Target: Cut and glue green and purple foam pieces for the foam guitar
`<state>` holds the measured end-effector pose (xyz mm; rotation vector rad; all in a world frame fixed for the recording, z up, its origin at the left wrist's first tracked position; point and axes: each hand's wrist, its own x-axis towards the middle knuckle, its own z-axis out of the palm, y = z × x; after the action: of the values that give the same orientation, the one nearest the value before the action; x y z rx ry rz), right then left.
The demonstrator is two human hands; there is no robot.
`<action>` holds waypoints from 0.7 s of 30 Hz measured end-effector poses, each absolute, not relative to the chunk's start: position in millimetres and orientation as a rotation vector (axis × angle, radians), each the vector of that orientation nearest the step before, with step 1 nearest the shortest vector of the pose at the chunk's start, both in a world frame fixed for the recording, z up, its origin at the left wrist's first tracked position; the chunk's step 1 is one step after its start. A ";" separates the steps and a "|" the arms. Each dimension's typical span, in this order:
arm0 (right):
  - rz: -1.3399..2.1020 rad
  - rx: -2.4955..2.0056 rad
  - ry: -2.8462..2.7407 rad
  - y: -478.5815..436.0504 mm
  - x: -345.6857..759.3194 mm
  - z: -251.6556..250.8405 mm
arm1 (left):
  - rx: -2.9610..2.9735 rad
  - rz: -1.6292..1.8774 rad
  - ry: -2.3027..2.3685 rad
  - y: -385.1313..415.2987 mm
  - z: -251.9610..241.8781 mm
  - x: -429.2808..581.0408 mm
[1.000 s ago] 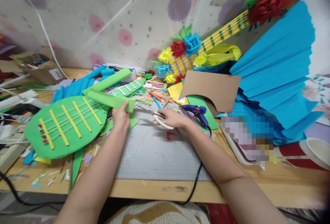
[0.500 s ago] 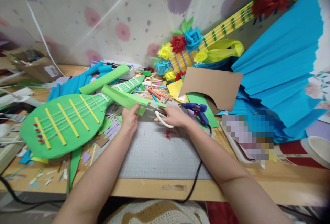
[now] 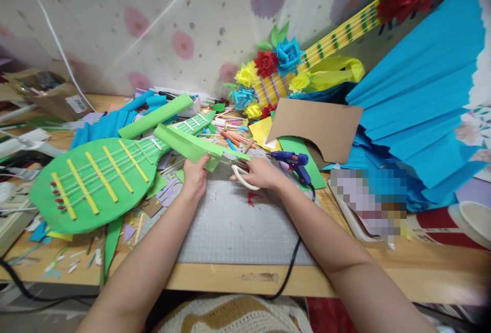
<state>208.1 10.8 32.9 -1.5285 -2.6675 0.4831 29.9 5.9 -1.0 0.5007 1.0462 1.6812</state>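
Observation:
My left hand (image 3: 195, 173) pinches a long strip of light green paper (image 3: 180, 142) near its right end. My right hand (image 3: 258, 172) is closed round the white handles of a pair of scissors (image 3: 245, 178). The scissor blades point left into the green paper, close to my left thumb. A narrow cut strip of the paper reaches over toward my right fingers. Below both hands lies a grey cutting mat (image 3: 241, 230) with small red scraps on it. Left of my hands rests a green paper lute (image 3: 92, 184) with yellow bars and white strings.
A blue glue gun (image 3: 293, 161) with a black cord lies right of my right hand. Behind it stands a brown cardboard piece (image 3: 316, 126). Another green roll (image 3: 155, 115), paper scraps and markers (image 3: 236, 138) crowd the back. A flowered yellow paper instrument (image 3: 337, 39) leans against the wall.
The green paper has shifted slightly right at its left end, and the cut strip at its right end reaches a little farther right. Both hands keep their grips.

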 end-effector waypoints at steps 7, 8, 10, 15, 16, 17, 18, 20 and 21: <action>0.463 -1.568 -2.680 9.0 207.3 33.0 | 0.513 1.694 1.056 6.2 -3.9 29.5; 0.464 -1.575 -2.670 9.1 207.0 32.8 | 0.511 1.699 1.053 6.4 -4.2 29.2; 0.467 -1.608 -2.650 9.6 206.5 32.1 | 0.508 1.699 1.032 6.8 -4.7 28.7; 0.437 -1.661 -2.631 11.6 206.8 29.5 | 0.489 1.686 1.006 7.1 -5.6 28.8; 0.432 -1.665 -2.629 12.0 207.1 29.2 | 0.484 1.687 1.013 7.1 -5.8 29.0; 0.432 -1.672 -2.625 12.4 207.4 28.9 | 0.479 1.688 1.016 7.1 -6.0 29.1; 0.437 -1.676 -2.621 12.7 207.7 28.9 | 0.475 1.689 1.013 7.1 -6.3 29.3; 0.453 -1.673 -2.609 13.0 208.5 29.2 | 0.471 1.683 0.997 6.8 -6.8 29.3; 0.462 -1.672 -2.603 13.0 208.8 29.6 | 0.472 1.678 0.989 6.7 -7.0 29.2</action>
<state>208.8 13.0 29.6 -1.6722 -2.6033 0.4623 29.2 6.7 -7.0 0.4716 0.9889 1.6777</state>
